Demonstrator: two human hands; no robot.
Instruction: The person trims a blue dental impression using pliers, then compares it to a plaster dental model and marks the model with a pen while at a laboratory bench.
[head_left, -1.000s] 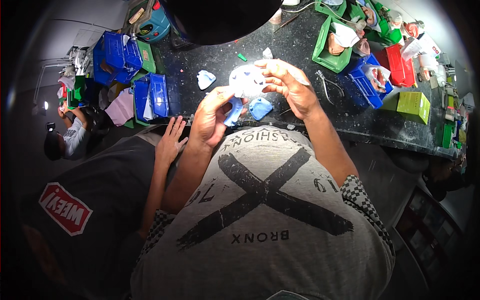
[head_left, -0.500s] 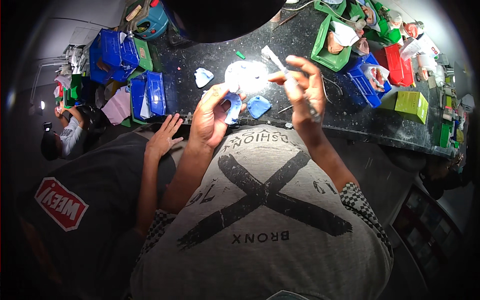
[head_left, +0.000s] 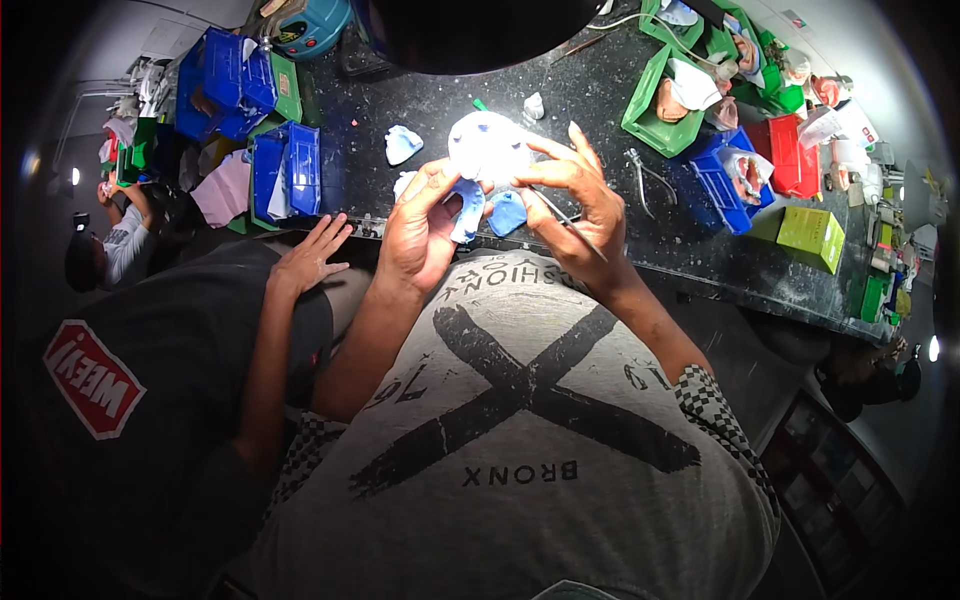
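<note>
Pinched in my left hand (head_left: pixel 420 222) is a blue curved piece (head_left: pixel 466 212), shaped like a dental arch, held upright over the table edge. My right hand (head_left: pixel 580 200) grips a slim metal hand tool (head_left: pixel 587 240) like a pen, its shaft slanting below the fingers. The tool's working end is lost in the glare near the blue piece. Between the hands lies another blue moulded piece (head_left: pixel 508 213). Beyond them, a round white object (head_left: pixel 485 145) glows under the lamp. A pale blue piece (head_left: pixel 403 145) rests left of it, a small white piece (head_left: pixel 534 105) to the right.
A dark lamp head (head_left: pixel 470 35) hangs over the far side. Pliers (head_left: pixel 648 185) lie right of my right hand. Blue bins (head_left: pixel 286 170) stand left; green (head_left: pixel 664 100), blue and red bins stand right, near a yellow-green box (head_left: pixel 811 238). A co-worker's hand (head_left: pixel 312 256) rests at left.
My right hand has come down and leftward, bringing the tool toward the blue curved piece. The pliers and small white piece now show uncovered. The left hand keeps its hold.
</note>
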